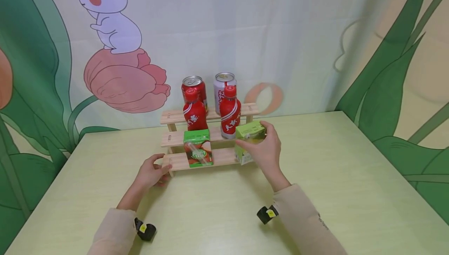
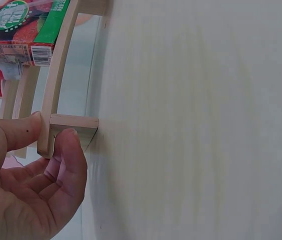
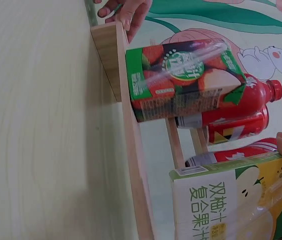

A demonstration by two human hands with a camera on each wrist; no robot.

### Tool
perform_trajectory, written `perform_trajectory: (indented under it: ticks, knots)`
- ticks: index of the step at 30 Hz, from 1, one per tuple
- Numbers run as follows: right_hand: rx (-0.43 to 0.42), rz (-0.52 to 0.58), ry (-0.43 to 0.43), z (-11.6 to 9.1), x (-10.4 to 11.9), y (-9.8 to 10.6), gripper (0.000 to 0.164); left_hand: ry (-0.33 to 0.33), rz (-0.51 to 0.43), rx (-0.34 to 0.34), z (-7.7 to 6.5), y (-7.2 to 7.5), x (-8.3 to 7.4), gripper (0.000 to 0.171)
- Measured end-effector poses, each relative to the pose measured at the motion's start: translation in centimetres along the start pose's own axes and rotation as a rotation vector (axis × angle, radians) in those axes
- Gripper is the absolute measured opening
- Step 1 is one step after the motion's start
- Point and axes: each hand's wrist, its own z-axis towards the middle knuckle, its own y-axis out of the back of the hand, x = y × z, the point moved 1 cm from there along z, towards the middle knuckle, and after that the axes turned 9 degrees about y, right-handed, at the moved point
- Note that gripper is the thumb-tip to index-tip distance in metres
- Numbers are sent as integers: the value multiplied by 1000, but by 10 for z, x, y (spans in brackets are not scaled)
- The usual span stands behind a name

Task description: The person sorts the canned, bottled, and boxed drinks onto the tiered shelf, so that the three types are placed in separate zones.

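My right hand [image 1: 264,147] holds a light green juice box [image 3: 231,200] between thumb and fingers, at the right end of the bottom step of a three-tier wooden rack [image 1: 180,162]. The left hand [image 1: 151,173] pinches the left end of that same step, thumb above and fingertips below, as the left wrist view shows. A green and red juice box [image 1: 198,149] with a straw on its front stands on the bottom step, left of the held box. Two red bottles [image 1: 195,115] stand on the middle step. Behind them on the top step are a red can [image 1: 194,85] and a white can [image 1: 220,87].
The rack stands on a pale wooden table [image 1: 203,216], near its back edge. Behind it hangs a curtain [image 1: 280,44] printed with a rabbit, flowers and leaves. A small black camera [image 1: 267,214] is strapped at the right sleeve, another [image 1: 145,229] at the left.
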Motion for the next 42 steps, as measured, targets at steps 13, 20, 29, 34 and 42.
perform_trajectory:
  ticks: [13, 20, 29, 34, 42]
  knots:
    - [-56, 6, 1, -7, 3, -35, 83, 11, -2, 1, 0, 0, 0, 57]
    - [-93, -20, 55, -12, 2, -45, 85, 9, 2, 0, 1, 0, 0, 57]
    - [-15, -56, 109, -13, 0, -41, 83, -4, 1, 1, 0, 0, -1, 57]
    - [-1, -61, 161, -13, -4, -37, 72, -8, -6, 6, 0, 0, 0, 57]
    - [-26, -78, 170, -11, -7, -42, 67, -2, -1, 5, 1, 0, -1, 56]
